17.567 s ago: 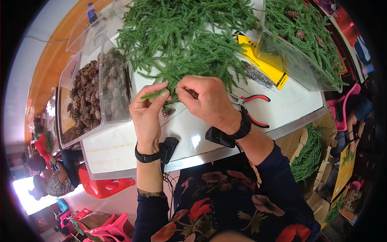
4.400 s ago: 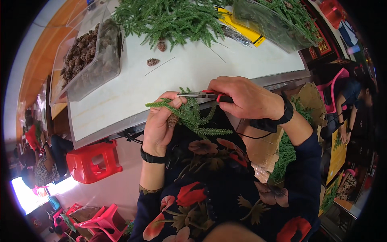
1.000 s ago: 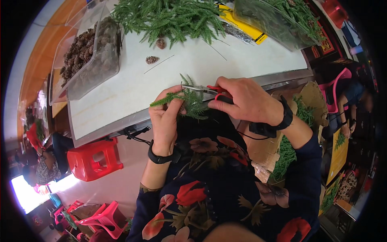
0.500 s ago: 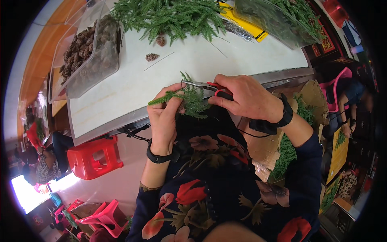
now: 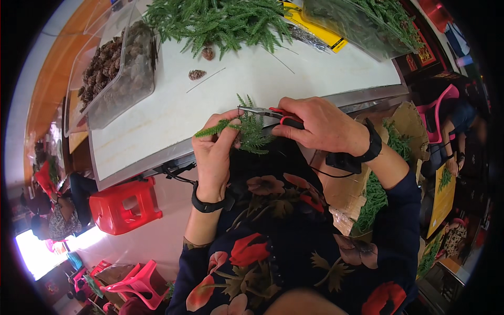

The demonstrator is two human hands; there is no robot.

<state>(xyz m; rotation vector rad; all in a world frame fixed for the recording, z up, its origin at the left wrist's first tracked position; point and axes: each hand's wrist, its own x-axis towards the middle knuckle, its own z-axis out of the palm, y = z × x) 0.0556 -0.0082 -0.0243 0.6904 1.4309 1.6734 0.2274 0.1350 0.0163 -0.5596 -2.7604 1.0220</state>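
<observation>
Between the thumb and fingers of my left hand (image 5: pixel 212 152) is a green artificial pine sprig (image 5: pixel 254 131), held above the table's near edge. A bit of something brown, perhaps a pine cone, shows by my left thumb, mostly hidden. My right hand (image 5: pixel 328 126) is closed round red-and-black handled pliers (image 5: pixel 281 115). Their metal jaws point left and meet the sprig close to my left fingertips; a thin dark wire seems to be at the tip, too small to make out fully.
On the white table (image 5: pixel 136 149) lie a heap of green sprigs (image 5: pixel 220 23), loose pine cones (image 5: pixel 197 74) and thin wires. A clear bin of pine cones (image 5: pixel 118 94) stands left, another bin of greenery (image 5: pixel 362 31) right. A red stool (image 5: pixel 126 206), a cardboard box (image 5: pixel 346 197) and other people are nearby.
Hardly anything differs. The pliers' tip and my left fingertips have shifted very slightly, and both hands keep their hold.
</observation>
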